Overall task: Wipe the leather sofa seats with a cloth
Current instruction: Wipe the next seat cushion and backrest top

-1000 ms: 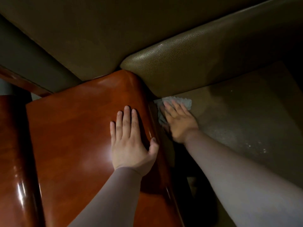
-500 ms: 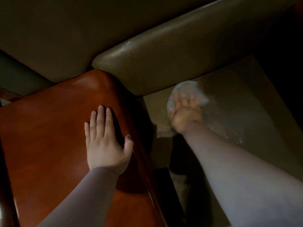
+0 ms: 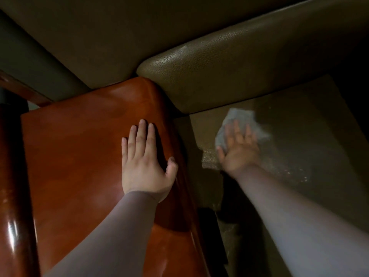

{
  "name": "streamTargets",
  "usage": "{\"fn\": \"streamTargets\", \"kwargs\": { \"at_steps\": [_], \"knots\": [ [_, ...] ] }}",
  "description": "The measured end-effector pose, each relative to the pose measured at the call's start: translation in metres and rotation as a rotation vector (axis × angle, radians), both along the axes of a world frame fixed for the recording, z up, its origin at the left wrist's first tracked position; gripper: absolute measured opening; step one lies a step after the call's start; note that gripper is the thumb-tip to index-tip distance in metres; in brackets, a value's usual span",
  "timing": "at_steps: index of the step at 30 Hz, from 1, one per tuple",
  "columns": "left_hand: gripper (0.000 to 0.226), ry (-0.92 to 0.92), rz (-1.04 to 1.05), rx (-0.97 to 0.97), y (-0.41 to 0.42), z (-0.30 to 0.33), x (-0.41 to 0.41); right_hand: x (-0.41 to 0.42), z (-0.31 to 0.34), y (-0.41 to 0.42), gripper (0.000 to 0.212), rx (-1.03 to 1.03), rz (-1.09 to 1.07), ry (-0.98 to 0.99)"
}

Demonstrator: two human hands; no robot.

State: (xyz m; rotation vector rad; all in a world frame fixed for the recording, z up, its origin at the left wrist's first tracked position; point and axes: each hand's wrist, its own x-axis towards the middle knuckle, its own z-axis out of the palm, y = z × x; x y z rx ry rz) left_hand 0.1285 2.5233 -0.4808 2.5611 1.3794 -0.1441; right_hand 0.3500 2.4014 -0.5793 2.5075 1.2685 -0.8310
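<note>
Leather, olive-brown and pebbled, covers the sofa seat (image 3: pixel 299 136) on the right side of the view, dim except for a lighter patch near the hand. On it lies a pale grey cloth (image 3: pixel 237 120), crumpled and spread near the far left corner of the seat, just in front of the padded backrest (image 3: pixel 229 72) that runs along the far edge. The right hand (image 3: pixel 238 148) lies flat on top of the cloth with its fingers straight and spread, pressing it against the leather; it is motion-blurred, and the cloth shows beyond the fingertips and to either side of them. A few small bright specks sit on the seat to the right of the wrist.

To the left, a glossy reddish-brown wooden armrest (image 3: pixel 79 156) fills the middle and near part of the view, its far end touching the rounded corner of the backrest. The left hand (image 3: pixel 145 158) rests palm down on this wood, 4 fingers straight and close together pointing away, thumb out to the right near the armrest's edge, grasping nothing. Both forearms are in close-fitting greyish sleeves. At the far left edge stands a darker polished wooden post (image 3: pixel 12 216) with bright reflections, and a dark gap separates the armrest from the seat.
</note>
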Motion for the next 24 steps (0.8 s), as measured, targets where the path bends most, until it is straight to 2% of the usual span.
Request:
{"fn": "streamTargets", "kwargs": {
  "at_steps": [3,5,7,10,12,15,17,20,23,24],
  "knots": [
    [0.093,0.004,0.005,-0.001,0.000,0.001,-0.001,-0.044,-0.008,-0.012,0.076,0.060,0.335,0.070],
    [0.093,0.013,-0.001,-0.011,0.000,0.001,-0.001,-0.029,-0.003,-0.018,0.075,0.064,0.469,0.120],
    [0.093,0.014,0.001,-0.003,0.001,0.000,-0.001,0.000,-0.001,-0.021,0.075,0.048,0.435,0.134],
    [0.094,-0.001,0.002,-0.006,0.002,0.002,0.000,0.043,0.003,-0.029,0.074,-0.003,0.103,0.045],
    [0.094,-0.003,-0.001,-0.012,0.002,0.003,0.000,0.040,0.008,-0.032,0.074,-0.058,-0.020,-0.016],
    [0.092,0.005,-0.001,-0.030,0.002,0.003,0.000,0.005,0.016,-0.015,0.080,-0.098,-0.094,0.049],
    [0.089,-0.007,-0.018,-0.034,0.001,0.004,0.000,-0.025,0.016,-0.007,0.092,-0.098,0.010,0.097],
    [0.088,-0.041,-0.012,-0.035,0.001,0.003,-0.001,-0.051,0.009,-0.016,0.088,-0.090,0.279,0.078],
    [0.087,-0.036,-0.009,-0.030,0.001,0.000,-0.003,-0.007,0.012,-0.030,0.079,-0.028,0.430,0.160],
    [0.087,-0.041,-0.006,-0.023,0.000,0.000,-0.005,0.015,0.012,-0.034,0.077,0.003,0.416,0.134]
  ]
}}
